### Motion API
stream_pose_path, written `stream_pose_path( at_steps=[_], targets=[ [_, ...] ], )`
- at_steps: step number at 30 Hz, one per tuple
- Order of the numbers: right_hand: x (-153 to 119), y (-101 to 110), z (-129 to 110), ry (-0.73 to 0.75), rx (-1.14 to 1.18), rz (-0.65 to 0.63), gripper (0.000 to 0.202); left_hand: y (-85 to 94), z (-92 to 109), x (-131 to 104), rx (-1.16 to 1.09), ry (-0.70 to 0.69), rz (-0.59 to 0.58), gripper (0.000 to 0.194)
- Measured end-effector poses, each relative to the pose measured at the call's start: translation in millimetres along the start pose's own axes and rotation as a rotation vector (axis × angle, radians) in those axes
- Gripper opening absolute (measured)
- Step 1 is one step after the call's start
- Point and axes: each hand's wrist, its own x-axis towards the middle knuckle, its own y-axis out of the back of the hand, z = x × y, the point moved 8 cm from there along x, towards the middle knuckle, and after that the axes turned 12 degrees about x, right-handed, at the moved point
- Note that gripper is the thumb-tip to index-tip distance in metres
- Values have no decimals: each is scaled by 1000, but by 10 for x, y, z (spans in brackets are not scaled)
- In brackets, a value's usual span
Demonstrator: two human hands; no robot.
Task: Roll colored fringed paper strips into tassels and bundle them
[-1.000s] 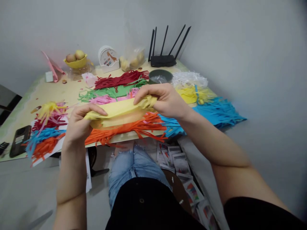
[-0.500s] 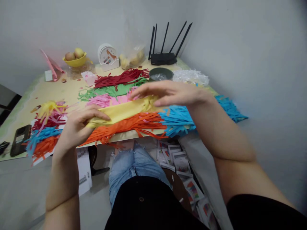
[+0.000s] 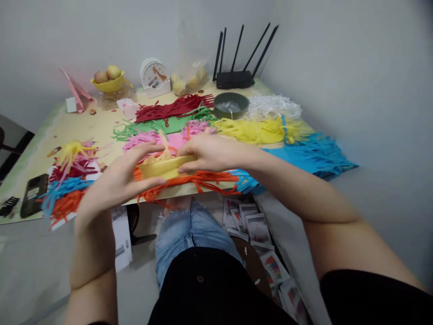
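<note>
Counter (image 3: 64, 131): fringed bundles in bright colours spread across it, backed by a pale wall (image 3: 321, 67), orange strips (image 3: 206, 177) along the near edge.
Yellow strip (image 3: 165, 169): right between the hands, over those orange strips, bowed along its length.
Right hand (image 3: 214, 152): fingers closed on the right end, a neat pinch!
Left hand (image 3: 118, 178): fingers and thumb spread wide around the other end; contact, can't tell.
Pinch: light is best, I'd judge; thin material likely creases, so level both ends before closing the left.
</note>
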Motion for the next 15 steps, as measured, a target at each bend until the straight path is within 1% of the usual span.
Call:
stream_pose_path(
  at_steps=[2,4,5,10,13,15],
  targets=[
    [-28,29,-42,35,7,35,21,-155,-33,105,-50,69,-30,38],
    [-72,75,-33,57,53,77,23,-291,-74,164,-150,112,-70,37],
    [-100,101,-16,67,88,100,24,-324,-97,174,-206,129,-73,37],
    [-248,198,117,93,256,259,30,-290,-210,108,-426,232,0,31],
    [-308,203,186,83,326,362,27,-285,-257,49,-525,289,65,30],
    [-337,198,191,112,361,418,22,-319,-294,13,-606,334,100,24]
  ],
)
